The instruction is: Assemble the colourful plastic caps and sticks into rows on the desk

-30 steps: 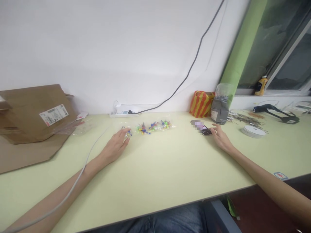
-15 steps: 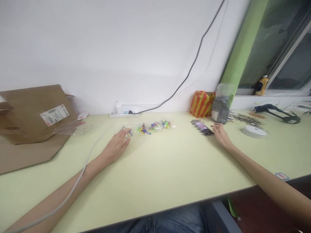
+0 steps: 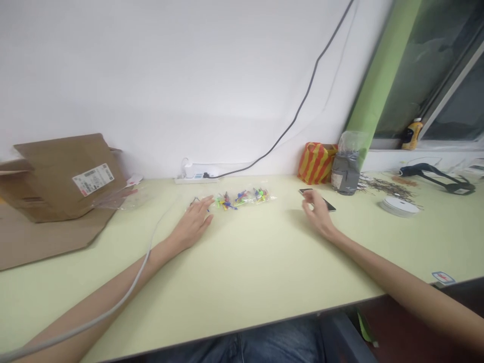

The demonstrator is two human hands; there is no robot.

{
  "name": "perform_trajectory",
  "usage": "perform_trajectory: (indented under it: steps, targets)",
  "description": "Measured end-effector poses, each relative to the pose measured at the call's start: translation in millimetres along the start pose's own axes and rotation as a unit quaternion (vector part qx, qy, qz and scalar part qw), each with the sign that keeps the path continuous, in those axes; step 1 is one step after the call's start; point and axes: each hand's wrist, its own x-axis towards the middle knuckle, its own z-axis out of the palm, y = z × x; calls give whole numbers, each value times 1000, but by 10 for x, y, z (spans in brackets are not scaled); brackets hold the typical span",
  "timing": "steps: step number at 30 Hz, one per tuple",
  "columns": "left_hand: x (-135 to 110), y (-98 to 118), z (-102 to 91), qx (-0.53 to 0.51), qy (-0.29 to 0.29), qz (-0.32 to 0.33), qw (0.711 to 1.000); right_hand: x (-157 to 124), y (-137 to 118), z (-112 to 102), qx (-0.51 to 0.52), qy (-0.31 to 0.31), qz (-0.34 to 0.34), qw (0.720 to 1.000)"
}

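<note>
My left hand (image 3: 192, 222) lies flat and open on the table, fingers stretched toward small clear bags of colourful plastic pieces (image 3: 227, 200). Its fingertips partly cover the leftmost bag, which holds dark and blue pieces (image 3: 195, 200). To the right, my right hand (image 3: 318, 216) hangs loosely in front of a black phone (image 3: 330, 205) and hides its middle. The fingers on this hand are bent but apart, and I see nothing between them. A pale cable (image 3: 141, 269) runs across my left forearm.
Left stands an open cardboard box (image 3: 60, 186) beside crumpled clear plastic (image 3: 121, 199). A power strip (image 3: 194, 177) sits against the wall. At right are a striped bag (image 3: 316, 164), a grey container (image 3: 345, 174), dark twigs (image 3: 389, 187), a white spool (image 3: 400, 205) and a black strap (image 3: 438, 176).
My right hand has moved left, from the phone's right end to in front of its middle. The phone's lit screen now looks dark. My left hand stays by the leftmost bag.
</note>
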Motion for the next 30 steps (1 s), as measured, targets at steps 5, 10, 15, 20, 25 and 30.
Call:
perform_trajectory:
  steps: [5,10,15,20,25,30]
  targets:
    - [138,270,77,-10,-49,20,999,-12,-783,678,7,-143,-109,984]
    - [176,476,132,-26,-90,67,993,11,-1216,1078,11,-210,-167,963]
    - [110,519,91,-51,-149,106,982,-62,-1307,1038,8,-280,-204,938]
    - [48,490,58,-78,-201,115,970,-116,-1246,1039,42,-342,-190,919]
    - [29,482,82,-91,-239,111,960,-116,-1220,1091,6,-357,-212,910]
    - [23,507,81,-87,-236,109,962,-125,-1244,1061,-14,-359,-216,908]
